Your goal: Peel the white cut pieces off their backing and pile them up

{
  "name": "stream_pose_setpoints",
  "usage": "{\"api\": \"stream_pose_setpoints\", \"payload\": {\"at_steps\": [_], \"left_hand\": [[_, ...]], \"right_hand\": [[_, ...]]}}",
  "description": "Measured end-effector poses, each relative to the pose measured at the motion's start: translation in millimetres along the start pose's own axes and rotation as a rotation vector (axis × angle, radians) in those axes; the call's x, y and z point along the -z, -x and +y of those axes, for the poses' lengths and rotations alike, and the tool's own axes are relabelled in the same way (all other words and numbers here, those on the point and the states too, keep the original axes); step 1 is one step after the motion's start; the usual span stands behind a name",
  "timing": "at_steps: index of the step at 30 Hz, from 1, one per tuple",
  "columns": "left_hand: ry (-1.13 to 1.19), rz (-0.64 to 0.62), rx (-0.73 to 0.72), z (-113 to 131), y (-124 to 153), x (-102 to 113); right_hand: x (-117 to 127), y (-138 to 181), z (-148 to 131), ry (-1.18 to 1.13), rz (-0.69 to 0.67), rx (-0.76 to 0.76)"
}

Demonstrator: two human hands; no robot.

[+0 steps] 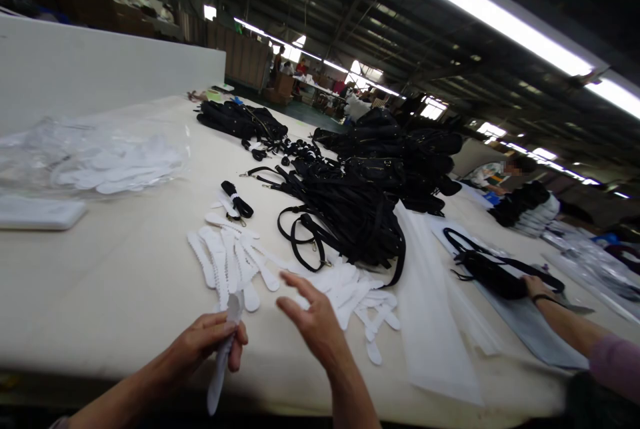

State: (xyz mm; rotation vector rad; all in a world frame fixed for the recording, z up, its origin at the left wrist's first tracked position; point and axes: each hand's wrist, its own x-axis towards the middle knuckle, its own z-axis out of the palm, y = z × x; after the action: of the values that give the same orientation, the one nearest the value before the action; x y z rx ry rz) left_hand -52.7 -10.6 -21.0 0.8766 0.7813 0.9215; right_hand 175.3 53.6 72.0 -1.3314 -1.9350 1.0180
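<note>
Pinched in my left hand (213,339) is a white strip with a toothed edge (220,376), its rounded end pointing down past the table's front edge. My right hand (315,319) hovers to the right with thumb and fingers apart, holding nothing. Just beyond the left hand lies a fanned group of similar white toothed strips (225,256). A looser heap of white strips (350,292) is beside and partly behind my right hand. Farther back rests a bundled black strap (237,199) with a white band around it, near a large pile of black straps (340,216).
Black bags (395,149) are stacked behind the straps. A clear plastic bag of white strips (115,162) lies at left, near a white slab (40,212). Translucent sheets (435,322) cover the right side. There a co-worker's hand (537,286) touches a black bag (490,272).
</note>
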Motion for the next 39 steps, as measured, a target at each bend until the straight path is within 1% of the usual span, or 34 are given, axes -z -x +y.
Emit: {"api": "stream_pose_setpoints", "payload": {"at_steps": [1,2,3,4,6,9,11,14,17,18,20,23,24,25,26,27,28,30,32,33,34,36,37,39], "left_hand": [[-0.033,-0.015,-0.013,0,0,-1],[-0.064,-0.026,-0.027,1,-1,-1],[-0.088,-0.037,-0.037,1,-1,-1],[-0.105,-0.044,-0.039,2,0,-1],[-0.122,-0.042,-0.030,4,0,-2],[-0.141,-0.004,0.012,5,0,-4],[-0.130,0.018,0.053,1,-2,-5],[-0.006,0.080,0.103,-9,-7,-4],[0.163,0.204,0.055,-14,-10,4],[0.202,0.243,0.020,-12,-10,9],[0.260,0.320,-0.052,-1,-6,19],[0.239,0.428,-0.114,21,4,34],[0.196,0.454,-0.118,27,7,37],[0.135,0.460,-0.111,31,9,39],[0.066,0.450,-0.095,33,10,38],[-0.002,0.421,-0.074,32,10,34],[-0.066,0.376,-0.047,29,8,28],[-0.172,0.242,0.035,16,2,13],[-0.239,0.103,0.136,-1,-4,-4],[-0.260,0.051,0.177,-8,-7,-10],[-0.275,0.016,0.206,-14,-8,-14],[-0.290,0.006,0.222,-22,-9,-17],[-0.295,0.009,0.222,-24,-8,-16],[-0.301,0.005,0.228,-26,-6,-13]], "right_hand": [[-15,4,-12,-0.094,-0.115,0.021],[-29,6,-21,-0.178,-0.185,0.033],[-40,8,-26,-0.250,-0.216,0.037],[-50,9,-29,-0.311,-0.215,0.026],[-63,8,-26,-0.417,-0.162,-0.034],[-71,7,-16,-0.488,-0.063,-0.142],[-73,7,-13,-0.434,0.013,-0.167],[-71,7,-14,-0.311,0.101,-0.121],[-59,5,-8,-0.290,0.171,-0.097],[-50,3,-2,-0.300,0.210,-0.102],[-25,-1,16,-0.315,0.330,-0.131],[19,-5,46,-0.289,0.570,-0.189],[31,-4,52,-0.277,0.621,-0.205],[38,-3,55,-0.275,0.628,-0.213],[41,0,55,-0.288,0.584,-0.218],[37,4,51,-0.317,0.493,-0.228],[29,8,44,-0.358,0.369,-0.241],[0,17,28,-0.457,0.100,-0.279],[-32,24,14,-0.527,-0.059,-0.295],[-45,26,9,-0.557,-0.110,-0.284],[-55,28,7,-0.560,-0.128,-0.270],[-61,30,6,-0.482,-0.089,-0.233],[-58,30,8,-0.415,-0.049,-0.224],[-44,28,14,-0.315,0.023,-0.225]]}}
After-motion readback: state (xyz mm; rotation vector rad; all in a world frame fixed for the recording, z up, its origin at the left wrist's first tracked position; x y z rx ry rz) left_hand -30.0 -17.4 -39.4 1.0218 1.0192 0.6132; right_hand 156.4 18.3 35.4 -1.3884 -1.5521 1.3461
